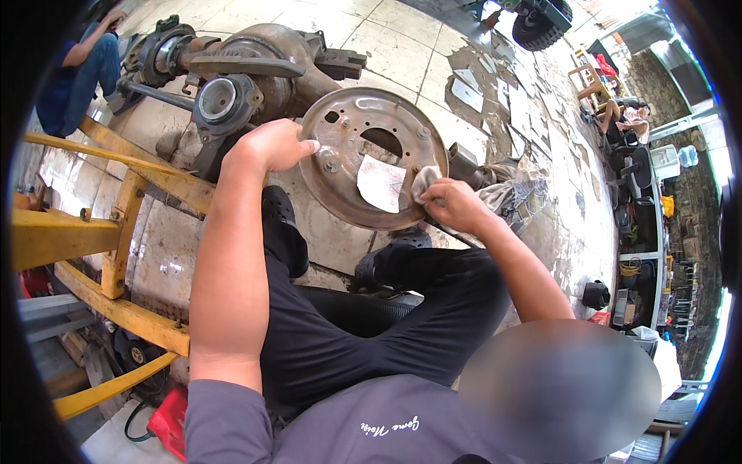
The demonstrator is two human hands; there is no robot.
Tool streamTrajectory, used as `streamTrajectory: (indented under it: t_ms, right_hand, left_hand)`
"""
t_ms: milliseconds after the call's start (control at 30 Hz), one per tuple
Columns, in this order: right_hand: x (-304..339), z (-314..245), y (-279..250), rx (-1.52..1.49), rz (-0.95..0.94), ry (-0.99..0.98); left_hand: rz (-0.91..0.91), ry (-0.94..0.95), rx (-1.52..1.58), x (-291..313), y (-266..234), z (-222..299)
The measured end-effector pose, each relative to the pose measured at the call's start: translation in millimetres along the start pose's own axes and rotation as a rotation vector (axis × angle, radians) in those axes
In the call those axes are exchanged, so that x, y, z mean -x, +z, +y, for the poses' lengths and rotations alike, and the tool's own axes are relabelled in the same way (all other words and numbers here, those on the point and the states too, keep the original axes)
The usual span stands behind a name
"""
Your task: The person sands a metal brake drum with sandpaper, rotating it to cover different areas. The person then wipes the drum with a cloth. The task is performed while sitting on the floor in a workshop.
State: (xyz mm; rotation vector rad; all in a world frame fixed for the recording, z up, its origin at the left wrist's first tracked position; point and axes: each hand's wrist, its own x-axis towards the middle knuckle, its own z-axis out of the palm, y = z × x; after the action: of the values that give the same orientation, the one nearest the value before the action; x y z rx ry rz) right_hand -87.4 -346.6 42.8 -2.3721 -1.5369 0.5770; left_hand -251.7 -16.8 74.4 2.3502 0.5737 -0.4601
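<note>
A round, brown metal brake backing plate is tilted in front of me, with bolts and a large opening in its middle. My left hand grips its left rim, thumb on the face and the other fingers hidden. A grey-white rag is bunched in my right hand, which presses it against the plate's lower right edge. On the plate's face lies a creased piece of white paper.
Behind the plate lies a rusty axle housing with a round hub. A yellow metal frame stands at my left. Crumpled cloth lies right of the plate. Another person crouches at the far left. Shelving lines the right.
</note>
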Motion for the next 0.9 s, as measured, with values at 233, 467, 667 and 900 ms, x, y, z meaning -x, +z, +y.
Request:
streamTrajectory:
  t_ms: [233, 467, 667, 900]
  right_hand:
    - [-10.7, -8.9, 28.8, -0.021, 0.514, 0.310]
    - [-26.7, 4.9, 44.1, 0.062, 0.533, 0.248]
    - [-29.9, 2.0, 33.7, -0.006, 0.444, 0.351]
    - [-26.9, -18.3, 53.6, 0.054, 0.557, 0.410]
  left_hand:
    - [-0.012, -0.034, -0.022, 6.4, 2.3, -3.0]
    - [0.000, -0.018, 0.009, 6.8, 0.6, -0.1]
    - [0.012, -0.006, -0.018, 1.9, 3.3, -1.3]
    - [-0.008, -0.013, 0.000, 6.6, -1.5, 4.2]
